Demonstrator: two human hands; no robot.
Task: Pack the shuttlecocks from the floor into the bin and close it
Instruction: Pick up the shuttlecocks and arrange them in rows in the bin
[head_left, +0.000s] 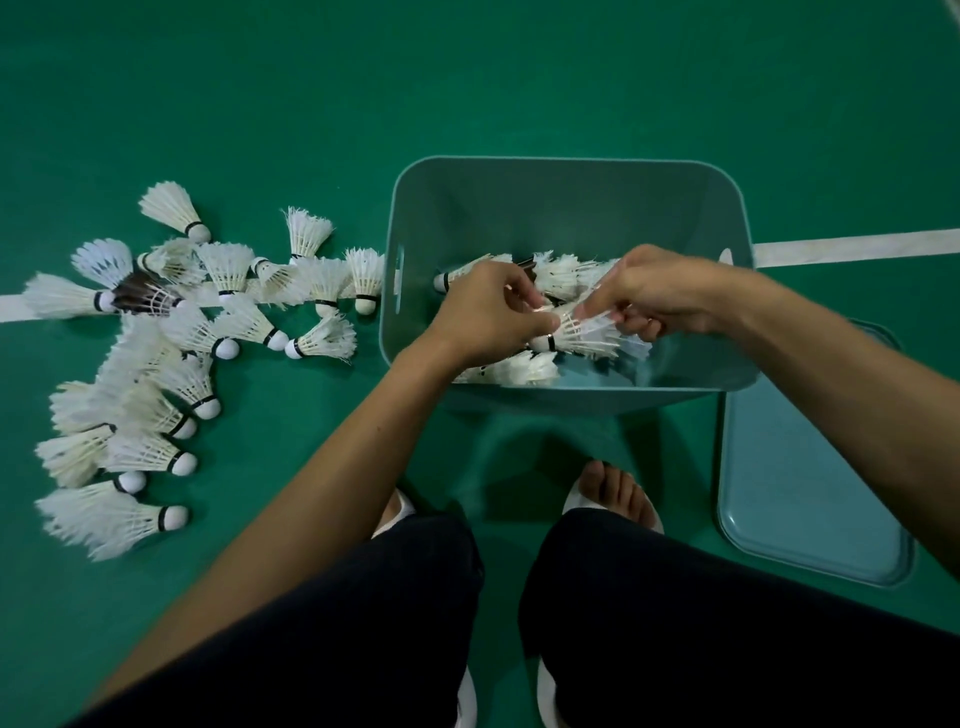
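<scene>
A teal bin (566, 176) stands open on the green floor in front of me, with several white shuttlecocks (563, 273) lying in its bottom. Both my hands are inside the bin. My left hand (485, 317) and my right hand (657, 291) together hold one white shuttlecock (584, 335), the left at its cork end, the right pinching its feathers. A large pile of shuttlecocks (171, 353) lies on the floor left of the bin. The bin's teal lid (800, 493) lies flat on the floor at the right.
A white court line (857, 244) runs across the floor behind the bin and under the pile. My knees in dark trousers and my feet in white sandals (613, 499) are just below the bin.
</scene>
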